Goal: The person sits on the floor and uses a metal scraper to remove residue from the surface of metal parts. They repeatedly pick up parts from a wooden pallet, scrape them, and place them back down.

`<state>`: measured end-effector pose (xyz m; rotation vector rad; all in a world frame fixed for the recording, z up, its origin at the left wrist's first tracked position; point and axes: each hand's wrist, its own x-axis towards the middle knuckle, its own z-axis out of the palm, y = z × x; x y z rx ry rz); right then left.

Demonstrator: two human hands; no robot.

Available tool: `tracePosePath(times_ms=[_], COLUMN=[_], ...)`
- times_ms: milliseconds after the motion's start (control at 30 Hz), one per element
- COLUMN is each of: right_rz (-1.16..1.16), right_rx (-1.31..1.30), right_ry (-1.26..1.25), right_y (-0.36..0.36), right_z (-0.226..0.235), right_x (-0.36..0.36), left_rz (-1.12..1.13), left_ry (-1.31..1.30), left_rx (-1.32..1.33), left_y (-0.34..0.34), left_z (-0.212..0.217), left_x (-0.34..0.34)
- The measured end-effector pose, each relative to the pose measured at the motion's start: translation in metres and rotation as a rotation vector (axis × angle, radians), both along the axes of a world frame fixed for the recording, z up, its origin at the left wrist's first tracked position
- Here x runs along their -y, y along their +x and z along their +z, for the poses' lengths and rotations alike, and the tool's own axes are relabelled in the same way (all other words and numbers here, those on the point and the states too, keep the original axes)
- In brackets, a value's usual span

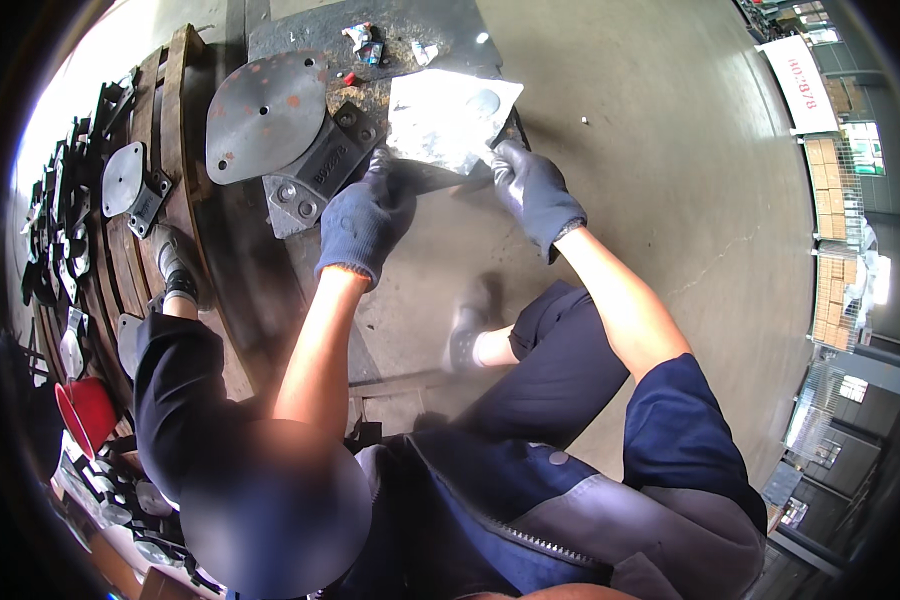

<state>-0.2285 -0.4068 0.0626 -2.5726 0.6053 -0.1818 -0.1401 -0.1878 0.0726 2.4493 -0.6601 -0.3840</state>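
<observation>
Both my hands wear dark blue knitted gloves with grey fingertips. A bright white sheet [435, 125], with a greyish round patch near its upper right, is stretched between them over a dark work surface [460, 40]. My left hand [362, 222] is closed, its fingertips pinching the sheet's lower left corner. At the lower right corner my right hand [536, 190] grips the edge between thumb and fingers. Glare hides whether the sheet is paper or film. Left of it lies a rounded grey metal plate [267, 115] with several holes, joined to a dark bracket [332, 158] with raised lettering.
A wooden pallet [178, 120] at the left bears several similar metal parts [125, 180]. Small wrapper scraps [368, 48] and a red bit [349, 79] lie on the work surface. A red bucket [86, 415] stands lower left. Stacked boxes [832, 300] line the far right.
</observation>
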Motion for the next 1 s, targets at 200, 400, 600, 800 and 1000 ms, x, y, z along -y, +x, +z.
tracePosePath(times_ms=[200, 400, 600, 800, 1000], right_rz=[-0.202, -0.096, 0.040, 0.197, -0.037], right_rx=[-0.108, -0.193, -0.182, -0.229, -0.097], right_ry=[-0.093, -0.247, -0.298, -0.256, 0.191], right_y=[0.008, 0.014, 0.018, 0.015, 0.014], right_z=[0.010, 0.017, 0.017, 0.024, 0.007], right_x=[0.010, 0.010, -0.001, -0.005, 0.012], left_rz=[0.018, 0.029, 0.001, -0.051, 0.011], left_ry=[0.060, -0.011, -0.026, 0.052, -0.032], left_rx=[-0.014, -0.006, 0.036, -0.061, 0.020], left_y=[0.001, -0.003, -0.002, 0.003, 0.000], left_z=[0.004, 0.003, -0.003, 0.007, -0.003], left_x=[0.001, -0.002, -0.003, -0.002, -0.003])
